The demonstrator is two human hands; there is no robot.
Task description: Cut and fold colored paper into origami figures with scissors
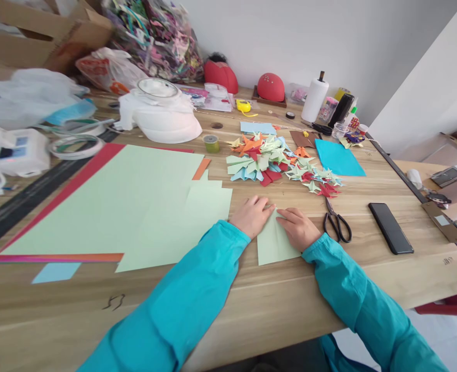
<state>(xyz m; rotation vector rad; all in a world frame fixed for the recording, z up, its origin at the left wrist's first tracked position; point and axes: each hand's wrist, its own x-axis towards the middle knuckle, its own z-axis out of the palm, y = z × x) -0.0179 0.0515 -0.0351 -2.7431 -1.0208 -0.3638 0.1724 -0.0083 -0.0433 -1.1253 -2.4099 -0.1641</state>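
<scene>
A light green sheet of paper (pixel 274 246) lies on the wooden table under both my hands, with a crease running down its middle. My left hand (pixel 252 214) is closed on its upper left edge, fingers bent over the paper. Opposite it, my right hand (pixel 299 227) pinches the upper right part, its fingertips close to the left ones. The paper between the fingertips is partly hidden. Black-handled scissors (pixel 330 207) lie just right of my right hand. Beyond the hands spreads a heap of small folded paper pieces (pixel 269 151) in green, red, orange and blue.
Large green sheets (pixel 96 201) over red ones cover the table's left side. A black phone (pixel 390 227) lies at the right. Further back are a turquoise sheet (pixel 340 157), a green spool (pixel 212 144), a white cap (pixel 166 116) and a yellow tape measure (pixel 243 106).
</scene>
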